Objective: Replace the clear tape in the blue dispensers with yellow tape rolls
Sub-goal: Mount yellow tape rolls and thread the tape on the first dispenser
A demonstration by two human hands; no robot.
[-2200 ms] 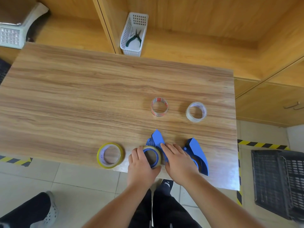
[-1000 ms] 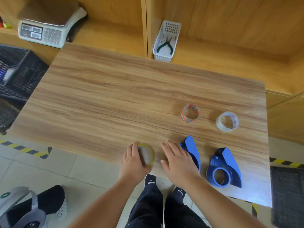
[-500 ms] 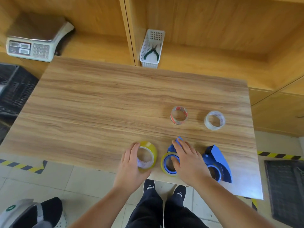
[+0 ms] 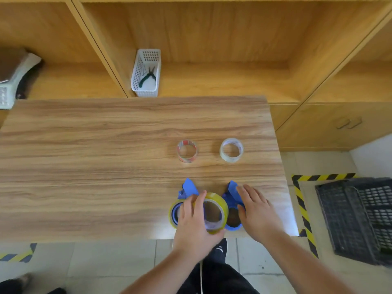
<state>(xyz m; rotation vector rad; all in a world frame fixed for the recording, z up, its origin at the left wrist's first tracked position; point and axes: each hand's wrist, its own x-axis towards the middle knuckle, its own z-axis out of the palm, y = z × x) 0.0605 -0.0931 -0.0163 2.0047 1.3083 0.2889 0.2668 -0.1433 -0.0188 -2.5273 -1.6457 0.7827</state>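
Note:
Two blue dispensers lie near the table's front edge. The left dispenser (image 4: 187, 188) carries a yellow roll (image 4: 172, 215) around its hub. My left hand (image 4: 195, 225) grips a second yellow tape roll (image 4: 218, 203), tilted, held between the two dispensers. My right hand (image 4: 256, 211) rests flat with spread fingers on the right dispenser (image 4: 232, 188), whose hub shows no tape. Farther back lie a clear roll with a red-printed core (image 4: 187, 151) and a plain clear roll (image 4: 231, 150).
A white basket (image 4: 146, 73) with green-handled pliers stands on the shelf behind the table (image 4: 106, 155). A scale (image 4: 12, 77) sits at the far left. A black crate (image 4: 358, 219) is on the floor to the right, beside yellow-black floor tape.
My left hand has carried the second yellow roll rightward, past the loaded dispenser, to the right dispenser. My right hand has shifted from the left dispenser onto the right one.

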